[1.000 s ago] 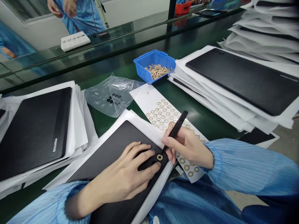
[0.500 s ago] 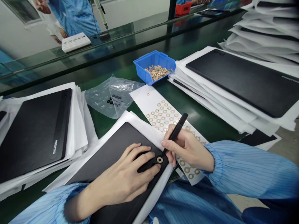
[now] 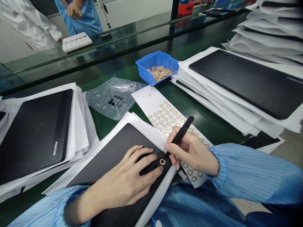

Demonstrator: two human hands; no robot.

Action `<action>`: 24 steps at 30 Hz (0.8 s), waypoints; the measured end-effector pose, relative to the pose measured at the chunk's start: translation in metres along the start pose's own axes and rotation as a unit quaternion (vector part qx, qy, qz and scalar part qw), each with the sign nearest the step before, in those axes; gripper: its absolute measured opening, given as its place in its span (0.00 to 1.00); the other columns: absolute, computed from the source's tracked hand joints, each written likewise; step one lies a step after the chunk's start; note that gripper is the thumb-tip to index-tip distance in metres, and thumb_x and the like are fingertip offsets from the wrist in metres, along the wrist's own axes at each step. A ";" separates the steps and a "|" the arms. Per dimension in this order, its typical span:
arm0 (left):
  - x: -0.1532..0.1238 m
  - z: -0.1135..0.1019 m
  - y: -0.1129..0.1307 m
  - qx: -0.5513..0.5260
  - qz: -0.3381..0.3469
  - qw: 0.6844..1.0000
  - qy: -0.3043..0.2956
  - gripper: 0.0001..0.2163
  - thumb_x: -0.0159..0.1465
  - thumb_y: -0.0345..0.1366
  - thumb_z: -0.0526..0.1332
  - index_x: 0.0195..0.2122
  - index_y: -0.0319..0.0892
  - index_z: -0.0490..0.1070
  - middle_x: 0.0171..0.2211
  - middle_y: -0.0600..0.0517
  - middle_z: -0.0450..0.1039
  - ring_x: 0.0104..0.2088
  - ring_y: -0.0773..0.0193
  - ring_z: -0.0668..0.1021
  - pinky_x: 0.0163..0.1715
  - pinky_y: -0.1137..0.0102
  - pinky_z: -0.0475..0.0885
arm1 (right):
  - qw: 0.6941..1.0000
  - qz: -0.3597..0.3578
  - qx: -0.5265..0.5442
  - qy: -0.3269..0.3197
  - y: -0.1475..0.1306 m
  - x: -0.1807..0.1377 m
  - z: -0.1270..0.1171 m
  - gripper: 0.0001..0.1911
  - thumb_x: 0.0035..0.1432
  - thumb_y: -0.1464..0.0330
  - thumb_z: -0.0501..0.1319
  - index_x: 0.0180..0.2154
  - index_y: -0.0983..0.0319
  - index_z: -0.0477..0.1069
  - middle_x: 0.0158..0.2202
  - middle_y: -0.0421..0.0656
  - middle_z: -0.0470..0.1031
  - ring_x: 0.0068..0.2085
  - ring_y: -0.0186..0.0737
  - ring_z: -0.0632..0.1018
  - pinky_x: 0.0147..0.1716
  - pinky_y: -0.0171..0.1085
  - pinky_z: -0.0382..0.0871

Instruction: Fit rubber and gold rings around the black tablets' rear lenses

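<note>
My left hand point(image 3: 129, 179) lies flat with fingers spread on a black tablet back cover point(image 3: 123, 142), which rests at a slant on white wrapping sheets. In my right hand point(image 3: 189, 151) is a pair of slim black tweezers point(image 3: 182, 130), gripped like a pen. The tip meets the edge of a gold adhesive ring point(image 3: 162, 161) set in a round opening near the cover's corner. A second round opening, darker, sits beside my left fingers. Under and behind my right hand runs a white sheet point(image 3: 144, 96) bearing rows of gold rings.
A blue bin point(image 3: 144, 71) holds many loose gold rings. A clear plastic bag point(image 3: 101, 101) contains small black rings. Stacked covers with paper stand left point(image 3: 35, 132) and right point(image 3: 246, 82). Across the bench, people in work coats stand by a white tray point(image 3: 77, 42).
My right hand and the tweezers have shifted slightly right. My left hand stays in place. Across the bench, a person in white has moved in and the blue-clad person's hands have changed position.
</note>
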State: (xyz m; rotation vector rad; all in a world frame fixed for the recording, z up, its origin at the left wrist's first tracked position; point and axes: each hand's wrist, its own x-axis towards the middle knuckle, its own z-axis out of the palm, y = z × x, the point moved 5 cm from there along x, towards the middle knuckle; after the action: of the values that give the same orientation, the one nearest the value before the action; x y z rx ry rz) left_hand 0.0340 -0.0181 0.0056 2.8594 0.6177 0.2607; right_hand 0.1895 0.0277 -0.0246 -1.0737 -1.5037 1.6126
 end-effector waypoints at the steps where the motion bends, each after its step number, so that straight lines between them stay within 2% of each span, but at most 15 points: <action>1: 0.000 0.000 0.000 0.001 0.000 1.000 -0.001 0.15 0.64 0.29 0.52 0.52 0.38 0.66 0.49 0.42 0.66 0.55 0.49 0.62 0.54 0.50 0.61 | 1.000 -0.003 -0.006 0.000 -0.001 0.000 0.000 0.12 0.55 0.62 0.61 0.28 0.60 0.60 0.15 0.36 0.68 0.14 0.35 0.71 0.13 0.33 0.68; 5: 0.001 0.001 0.000 0.004 -0.003 1.000 0.002 0.15 0.65 0.29 0.52 0.53 0.37 0.64 0.49 0.42 0.66 0.55 0.49 0.62 0.55 0.50 0.59 | 0.999 -0.029 -0.046 -0.002 -0.004 -0.003 0.001 0.10 0.57 0.63 0.59 0.29 0.60 0.60 0.15 0.36 0.66 0.15 0.34 0.71 0.14 0.33 0.69; 11: 0.005 0.001 0.001 0.019 -0.018 1.000 0.009 0.17 0.66 0.30 0.53 0.55 0.35 0.62 0.48 0.43 0.68 0.53 0.50 0.63 0.53 0.51 0.61 | 0.974 -0.172 -0.149 0.016 -0.012 -0.012 0.004 0.05 0.60 0.69 0.55 0.31 0.62 0.61 0.25 0.40 0.67 0.18 0.29 0.71 0.15 0.29 0.68; 17: 0.005 0.003 0.002 0.029 -0.038 0.999 0.007 0.16 0.66 0.32 0.52 0.55 0.37 0.63 0.50 0.45 0.67 0.53 0.52 0.64 0.54 0.53 0.61 | 0.987 -0.145 -0.067 0.021 -0.006 -0.013 0.001 0.06 0.63 0.67 0.52 0.33 0.61 0.59 0.20 0.36 0.66 0.17 0.30 0.72 0.15 0.30 0.69; 24: 0.004 0.004 0.002 0.061 -0.068 0.996 0.001 0.16 0.66 0.32 0.52 0.56 0.40 0.63 0.50 0.46 0.66 0.53 0.50 0.63 0.53 0.48 0.58 | 0.983 -0.166 -0.080 0.017 -0.010 -0.013 -0.001 0.05 0.63 0.68 0.52 0.33 0.61 0.61 0.23 0.37 0.66 0.18 0.30 0.72 0.16 0.30 0.70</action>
State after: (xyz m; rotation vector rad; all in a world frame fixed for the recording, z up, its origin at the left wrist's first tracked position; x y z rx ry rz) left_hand 0.0394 -0.0191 0.0026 2.9158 0.8517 0.2104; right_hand 0.1950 0.0175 -0.0132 -0.8730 -1.7101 1.2548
